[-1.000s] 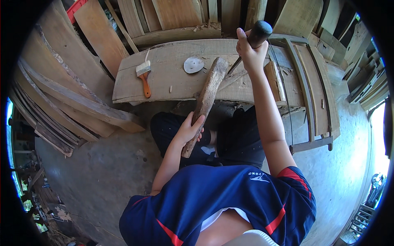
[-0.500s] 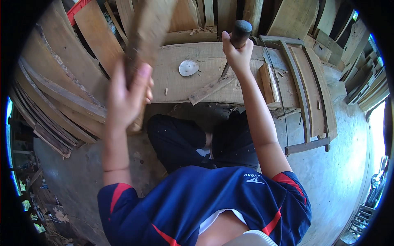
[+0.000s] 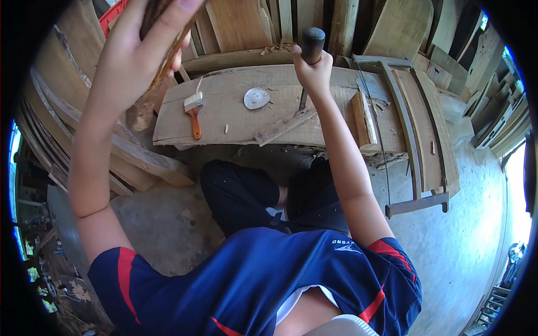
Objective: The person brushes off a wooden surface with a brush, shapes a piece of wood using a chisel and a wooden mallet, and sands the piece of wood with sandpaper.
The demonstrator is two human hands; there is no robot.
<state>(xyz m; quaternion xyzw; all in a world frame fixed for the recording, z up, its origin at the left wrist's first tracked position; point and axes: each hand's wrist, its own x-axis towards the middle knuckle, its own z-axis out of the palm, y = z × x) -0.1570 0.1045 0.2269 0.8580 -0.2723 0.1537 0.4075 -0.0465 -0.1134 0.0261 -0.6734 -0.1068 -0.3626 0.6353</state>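
Raised at the upper left, my left hand (image 3: 137, 59) is wrapped round a rough wooden stick (image 3: 143, 112), its top out of view. My right hand (image 3: 314, 75) grips a chisel (image 3: 314, 38) upright by its dark handle. The chisel's blade meets a short wooden strip (image 3: 274, 130) lying diagonally on a wide plank bench (image 3: 216, 126). Also on the bench are a paintbrush (image 3: 195, 120) with an orange handle at the left, a pale round disc (image 3: 256, 98), wood chips, and a split wood block (image 3: 364, 120) right of the chisel.
A wooden frame saw (image 3: 416, 185) lies along the bench's right end. Several boards (image 3: 235, 22) stand behind the bench; more lean at left (image 3: 67, 101) and right (image 3: 493, 117). My crossed legs (image 3: 235, 196) are on the concrete floor (image 3: 157, 224) below.
My left hand has swung the stick up and leftward, away from the chisel. The chisel in my right hand is more upright and appears slightly further left in view.
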